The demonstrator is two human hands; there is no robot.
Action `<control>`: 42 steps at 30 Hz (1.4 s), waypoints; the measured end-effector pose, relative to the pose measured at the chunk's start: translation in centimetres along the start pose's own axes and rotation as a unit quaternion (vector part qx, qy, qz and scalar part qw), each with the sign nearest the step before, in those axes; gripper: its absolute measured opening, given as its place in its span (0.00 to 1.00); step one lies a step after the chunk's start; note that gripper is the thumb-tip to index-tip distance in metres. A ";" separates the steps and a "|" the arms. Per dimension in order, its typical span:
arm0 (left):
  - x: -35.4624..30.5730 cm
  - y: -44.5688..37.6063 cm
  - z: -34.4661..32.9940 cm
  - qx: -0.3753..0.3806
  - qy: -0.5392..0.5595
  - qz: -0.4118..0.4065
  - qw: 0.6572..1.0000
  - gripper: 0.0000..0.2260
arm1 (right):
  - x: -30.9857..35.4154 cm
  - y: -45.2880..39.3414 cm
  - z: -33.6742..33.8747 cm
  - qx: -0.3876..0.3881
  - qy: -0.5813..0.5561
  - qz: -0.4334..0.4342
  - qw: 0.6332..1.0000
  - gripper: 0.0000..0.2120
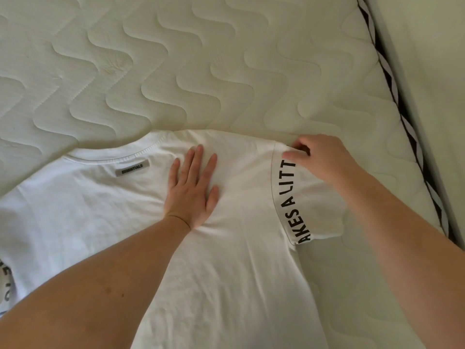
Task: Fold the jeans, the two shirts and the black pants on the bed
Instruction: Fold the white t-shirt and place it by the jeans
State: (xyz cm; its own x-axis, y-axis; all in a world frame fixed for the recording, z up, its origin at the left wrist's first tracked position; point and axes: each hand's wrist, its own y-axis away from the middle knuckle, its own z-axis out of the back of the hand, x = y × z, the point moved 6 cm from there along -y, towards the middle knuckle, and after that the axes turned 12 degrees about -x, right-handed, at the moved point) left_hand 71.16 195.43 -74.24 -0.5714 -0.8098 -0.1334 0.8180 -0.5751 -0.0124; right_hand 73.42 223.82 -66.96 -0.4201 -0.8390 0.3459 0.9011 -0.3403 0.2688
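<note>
a white quilted mattress [176, 59] with wavy stitching fills the view, and this is the bed we work on. along its edge, from 1 o'clock down to 4 o'clock, runs a black-and-white striped trim [405, 127], with a pale surface [432, 59] beyond it that we cannot identify.

a white shirt [239, 260] lies spread flat on the bed, covering the lower half of the view from 9 o'clock across to 4 o'clock, its round collar [141, 149] toward 11 o'clock. just below the collar sits a small grey label [132, 168] reading "essentials".

our left hand [192, 190] lies palm down near the centre, fingers straight and slightly spread, pointing toward 12 o'clock. its grip is wide and holds nothing; it presses the cloth flat just right of the collar.

our right hand [319, 157] is at 2 o'clock, at the top of the shirt's right sleeve [309, 205]. its grip is narrow: thumb and curled fingers pinch the sleeve's upper edge by the shoulder seam. black capital letters run down the sleeve beside that seam, partly cut off by a fold, reading "akes a litt".

at 8 o'clock, at the frame's edge, the other sleeve [6, 283] shows a few more black letters, too cropped to read. both bare forearms come in from the bottom edge.
</note>
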 end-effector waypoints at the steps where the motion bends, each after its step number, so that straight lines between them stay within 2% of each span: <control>1: 0.0 0.0 0.0 -0.001 0.001 0.001 1.000 0.30 | -0.6 0.5 0.0 0.035 0.031 0.014 0.999 0.20; 3: 0.1 0.0 0.0 0.002 0.000 0.002 1.000 0.30 | -1.8 1.5 -0.2 0.098 0.119 0.035 0.987 0.21; 6: 0.0 0.0 0.0 0.003 0.002 0.001 1.000 0.30 | -3.9 2.5 1.2 0.093 0.078 -0.017 0.992 0.17; 9: -0.1 0.0 0.1 0.002 0.000 0.004 1.000 0.30 | -5.4 3.1 3.1 0.012 0.037 -0.068 0.997 0.13; 11: 0.0 0.0 0.2 0.000 0.003 0.005 1.000 0.30 | -6.3 3.7 3.7 -0.058 0.059 -0.085 0.993 0.16; 14: -0.1 0.0 0.2 -0.002 0.007 0.004 1.000 0.30 | -8.2 5.7 3.5 -0.116 0.043 -0.151 0.981 0.22; 17: -0.1 0.0 0.1 0.001 0.007 0.010 1.000 0.30 | -9.9 9.7 3.3 -0.176 -0.068 -0.276 0.942 0.21; 20: -0.1 0.0 0.2 0.007 0.003 0.012 1.000 0.30 | -9.3 14.6 0.4 -0.133 -0.139 -0.375 0.907 0.20; 24: -0.2 0.0 0.4 0.004 -0.002 0.012 1.000 0.31 | -7.1 17.8 -3.3 -0.078 -0.264 -0.402 0.873 0.18; 27: -0.2 -0.1 0.5 0.004 -0.003 0.014 1.000 0.31 | -6.1 17.6 -3.6 -0.075 -0.300 -0.395 0.865 0.09; 29: -0.2 -0.1 0.6 0.004 -0.004 0.013 1.000 0.31 | -5.4 17.4 -3.6 -0.091 -0.376 -0.399 0.831 0.03; 31: -0.1 -0.1 0.4 0.005 -0.005 0.013 1.000 0.31 | -5.2 17.6 -3.6 -0.117 -0.428 -0.413 0.795 0.03; 32: -0.1 -0.1 0.3 0.006 -0.003 0.014 1.000 0.31 | -5.4 17.8 -3.4 -0.135 -0.411 -0.412 0.802 0.06; 35: 0.0 -0.1 0.2 0.006 -0.004 0.014 1.000 0.31 | -6.6 18.7 -3.3 -0.164 -0.306 -0.389 0.853 0.15; 37: 0.0 -0.1 0.2 0.004 -0.003 0.015 1.000 0.31 | -6.9 19.3 -3.5 -0.163 -0.303 -0.385 0.856 0.19; 40: 0.0 -0.1 0.2 0.002 -0.003 0.015 1.000 0.31 | -6.8 20.2 -4.1 -0.114 -0.378 -0.365 0.843 0.14; 42: 0.0 0.0 0.2 0.000 -0.003 0.015 1.000 0.31 | -6.5 20.6 -4.2 -0.049 -0.375 -0.334 0.863 0.07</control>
State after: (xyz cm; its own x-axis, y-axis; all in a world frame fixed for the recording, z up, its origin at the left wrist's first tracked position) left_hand 71.12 195.45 -74.03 -0.5475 -0.8271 -0.1272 0.8345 -0.5510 -0.0090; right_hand 95.15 220.51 -67.52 -0.7672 0.0568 0.6389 0.4208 -0.7071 0.5683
